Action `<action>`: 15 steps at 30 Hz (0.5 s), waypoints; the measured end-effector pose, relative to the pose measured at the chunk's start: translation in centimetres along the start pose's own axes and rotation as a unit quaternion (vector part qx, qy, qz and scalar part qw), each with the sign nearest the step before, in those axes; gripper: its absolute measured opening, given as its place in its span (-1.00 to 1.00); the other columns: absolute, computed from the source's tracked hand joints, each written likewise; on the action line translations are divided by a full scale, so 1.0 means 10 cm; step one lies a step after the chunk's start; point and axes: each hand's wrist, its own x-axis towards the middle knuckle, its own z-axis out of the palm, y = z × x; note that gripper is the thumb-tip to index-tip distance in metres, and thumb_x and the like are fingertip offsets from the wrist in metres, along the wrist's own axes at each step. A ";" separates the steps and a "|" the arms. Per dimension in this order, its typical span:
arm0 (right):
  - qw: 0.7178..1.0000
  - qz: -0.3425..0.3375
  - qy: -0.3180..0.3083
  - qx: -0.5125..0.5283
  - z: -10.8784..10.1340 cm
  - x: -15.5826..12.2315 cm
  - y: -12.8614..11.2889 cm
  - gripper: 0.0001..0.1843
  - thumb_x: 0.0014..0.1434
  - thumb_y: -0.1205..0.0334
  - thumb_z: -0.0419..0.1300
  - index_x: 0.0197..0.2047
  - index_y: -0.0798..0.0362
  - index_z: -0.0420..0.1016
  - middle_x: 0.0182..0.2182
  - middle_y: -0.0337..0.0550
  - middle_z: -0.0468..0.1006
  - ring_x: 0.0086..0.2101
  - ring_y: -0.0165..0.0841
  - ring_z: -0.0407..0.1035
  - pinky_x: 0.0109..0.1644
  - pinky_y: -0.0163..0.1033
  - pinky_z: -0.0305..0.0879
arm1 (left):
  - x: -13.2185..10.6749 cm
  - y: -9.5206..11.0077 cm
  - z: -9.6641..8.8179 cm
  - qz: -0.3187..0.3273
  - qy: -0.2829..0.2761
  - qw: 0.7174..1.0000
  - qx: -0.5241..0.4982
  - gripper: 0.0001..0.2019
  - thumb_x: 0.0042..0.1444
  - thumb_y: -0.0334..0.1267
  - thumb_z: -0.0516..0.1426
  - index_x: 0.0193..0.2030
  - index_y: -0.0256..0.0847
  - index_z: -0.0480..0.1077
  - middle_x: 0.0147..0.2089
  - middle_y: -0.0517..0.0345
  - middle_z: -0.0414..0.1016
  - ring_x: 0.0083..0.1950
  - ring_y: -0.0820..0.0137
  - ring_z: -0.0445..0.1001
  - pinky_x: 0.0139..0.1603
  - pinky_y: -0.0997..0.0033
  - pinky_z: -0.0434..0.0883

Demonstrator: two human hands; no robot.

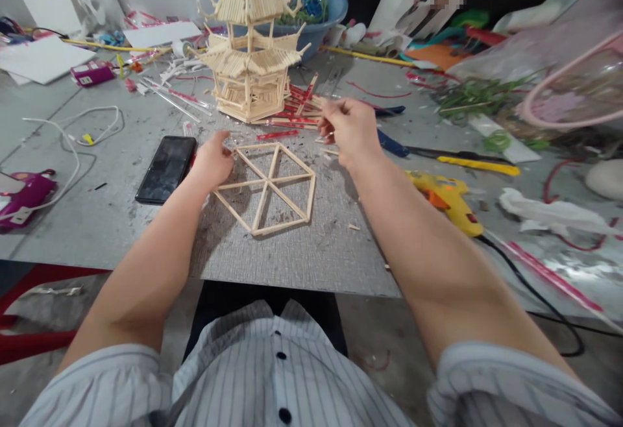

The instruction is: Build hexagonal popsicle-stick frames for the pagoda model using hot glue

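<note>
A flat hexagonal frame of thin wooden sticks (267,181), with spokes crossing at its middle, lies on the grey table. My left hand (214,161) is at its upper left side, fingers curled in against the frame and hiding that edge. To the right of the frame, my right hand (351,125) is closed in a pinch above the table; whatever is between the fingertips is too small to name. Just beyond my right fingers is a pile of wooden sticks with red wrappers (306,99). A pagoda model made of sticks (249,67) stands behind the frame.
A black phone (165,169) lies left of my left hand. To the right are a yellow glue gun (450,203) and a yellow-handled cutter (479,166). A blue basin (333,8) stands behind the pagoda. Glue sticks, plastic greenery (481,99) and scraps cover the far side.
</note>
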 end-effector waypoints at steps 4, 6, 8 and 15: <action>0.992 -0.025 0.042 -0.112 -0.05 0.11 0.23 -0.77 0.16 0.08 0.23 -0.44 0.01 0.37 -0.46 -0.21 0.46 -0.38 -0.34 0.38 -0.18 -0.13 0.36 | -0.03 0.11 -0.01 -0.117 -0.007 0.990 -0.074 -0.27 -0.02 -0.46 0.13 0.36 -0.25 0.16 -0.31 0.08 0.46 -0.54 0.44 0.40 -0.38 0.31 0.47; 0.986 -0.042 0.038 -0.157 -0.06 0.11 0.24 -0.81 0.12 0.12 0.24 -0.43 0.01 0.38 -0.46 -0.21 0.47 -0.35 -0.32 0.40 -0.11 -0.10 0.37 | -0.06 0.18 -0.02 -0.146 -0.031 0.983 -0.107 -0.30 -0.03 -0.47 0.12 0.34 -0.31 0.19 -0.50 0.24 0.36 -0.60 0.46 0.33 -0.46 0.38 0.40; 0.981 -0.055 0.015 -0.185 -0.05 0.07 0.18 -0.88 0.10 0.18 0.24 -0.40 0.01 0.40 -0.41 -0.19 0.51 -0.32 -0.31 0.41 -0.07 -0.11 0.36 | -0.08 0.23 -0.03 -0.157 -0.057 0.976 -0.137 -0.43 -0.01 -0.46 0.12 0.21 -0.31 0.32 -0.60 0.32 0.25 -0.64 0.48 0.27 -0.53 0.45 0.31; 0.947 -0.087 -0.095 -0.294 0.14 -0.23 -0.12 -0.82 0.19 0.17 0.19 -0.20 0.09 0.50 -0.25 -0.06 0.60 -0.24 -0.27 0.45 -0.09 -0.18 0.29 | -0.10 0.25 -0.02 -0.137 -0.097 0.947 -0.273 -0.87 -0.03 -0.43 0.16 -0.29 -0.21 0.40 -0.59 0.32 0.30 -0.67 0.59 0.21 -0.61 0.53 0.17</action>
